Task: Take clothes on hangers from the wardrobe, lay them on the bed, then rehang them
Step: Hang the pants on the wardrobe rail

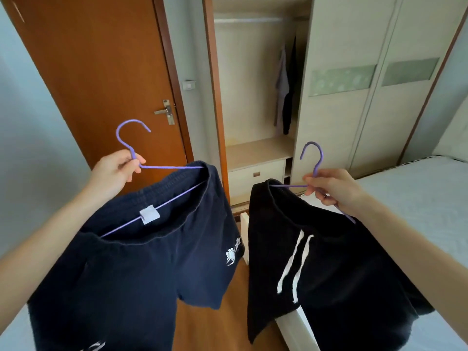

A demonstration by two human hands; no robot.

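My left hand [115,171] grips the neck of a purple hanger [131,138] that carries navy shorts [141,262] with a white print and a white label. My right hand [331,187] grips a second purple hanger [314,158] with black shorts [329,274] whose white drawstrings dangle. Both pairs hang in the air in front of me. Ahead stands the open wardrobe [255,102], its rail [253,20] near the top, with a grey garment [281,87] and a dark garment [291,92] hanging at its right side. The bed [417,198] lies to my right, partly under the black shorts.
A brown door [101,72] with a metal handle stands closed to the left of the wardrobe. Sliding wardrobe doors [367,84] cover the right part. A drawer [255,173] sits below the wardrobe shelf. Wooden floor [210,325] shows between the two pairs of shorts.
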